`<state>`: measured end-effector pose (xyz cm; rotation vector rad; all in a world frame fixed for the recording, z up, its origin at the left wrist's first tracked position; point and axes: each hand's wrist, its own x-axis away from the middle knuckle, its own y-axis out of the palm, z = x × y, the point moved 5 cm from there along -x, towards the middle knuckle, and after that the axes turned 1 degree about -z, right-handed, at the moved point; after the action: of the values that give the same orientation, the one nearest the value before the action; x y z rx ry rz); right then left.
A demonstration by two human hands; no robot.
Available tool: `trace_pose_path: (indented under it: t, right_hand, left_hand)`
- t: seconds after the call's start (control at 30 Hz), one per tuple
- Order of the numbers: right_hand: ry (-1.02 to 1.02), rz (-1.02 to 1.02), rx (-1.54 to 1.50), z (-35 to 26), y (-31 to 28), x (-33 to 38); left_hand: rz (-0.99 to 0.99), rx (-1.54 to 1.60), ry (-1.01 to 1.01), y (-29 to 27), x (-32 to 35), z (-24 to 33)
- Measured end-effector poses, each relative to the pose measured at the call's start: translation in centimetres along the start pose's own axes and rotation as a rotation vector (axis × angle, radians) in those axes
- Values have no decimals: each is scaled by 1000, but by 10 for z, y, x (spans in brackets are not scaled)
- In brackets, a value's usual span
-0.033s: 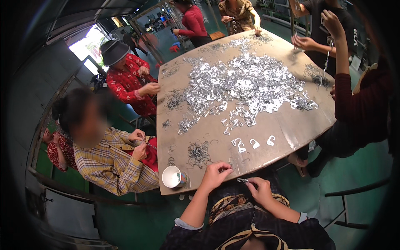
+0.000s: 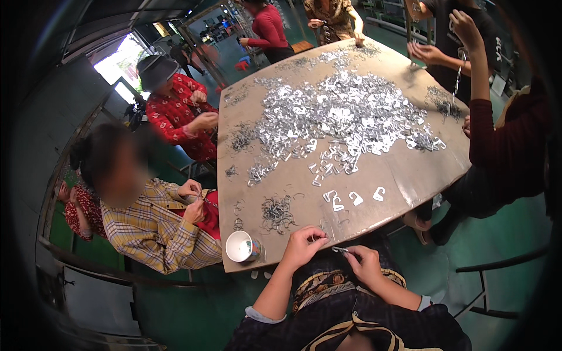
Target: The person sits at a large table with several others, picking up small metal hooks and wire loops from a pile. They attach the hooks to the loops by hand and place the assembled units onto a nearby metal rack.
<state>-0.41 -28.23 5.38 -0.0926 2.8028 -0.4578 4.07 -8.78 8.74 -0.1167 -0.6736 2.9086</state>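
Note:
Over the near edge of the table, my left hand [image 2: 302,244] is closed in a pinch, thumb against fingertips, on something too small to make out. Just to its right and a little lower, my right hand [image 2: 364,262] grips a small silver metal clip [image 2: 339,250] between thumb and finger, one end pointing at the left hand. Several flat, hook-shaped silver clips [image 2: 355,199] lie loose on the table ahead of my hands. A small heap of thin, dark wire pieces [image 2: 278,213] lies beyond my left hand.
A large pile of silver clips [image 2: 345,111] covers the middle of the brown-topped table [image 2: 398,181]. A paper cup [image 2: 240,247] stands at the near left corner. Several people work around the table, including one in a plaid shirt [image 2: 149,231] at my left.
The whole view has shifted very slightly. Both my hands keep the same pinch and nearly the same place.

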Motion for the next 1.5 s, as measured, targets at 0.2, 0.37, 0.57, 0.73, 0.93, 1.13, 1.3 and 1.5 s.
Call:
trace_pose_path:
  t: [0.2, 0.37, 0.57, 0.73, 0.93, 1.13, 1.3, 1.5]
  right_hand:
    - [22, 18, -19, -5, -4, -2]
    - [62, 4, -27, -2, -3, 0]
    - [60, -60, -27, -3, -1, 4]
    - [49, -76, -76, 0, -7, 1]
    - [24, 69, -8, 28, -41, -35]
    - [3, 265, 421, 71, -62, -95]
    - [-47, 140, 655, 85, -57, -124]
    - [-177, 16, 843, 91, -53, -127]
  left_hand:
    - [-51, 83, 138, 24, 22, 17]
    - [-12, -10, 174, 32, 25, 19]
    - [47, -44, 151, 40, 36, 25]
    - [116, -8, 245, 48, 37, 25]
    - [131, 74, 244, 45, 38, 21]
    - [157, -8, 284, 38, 41, 24]
    - [162, -48, 316, 38, 47, 26]
    - [154, -35, 310, 43, 51, 24]
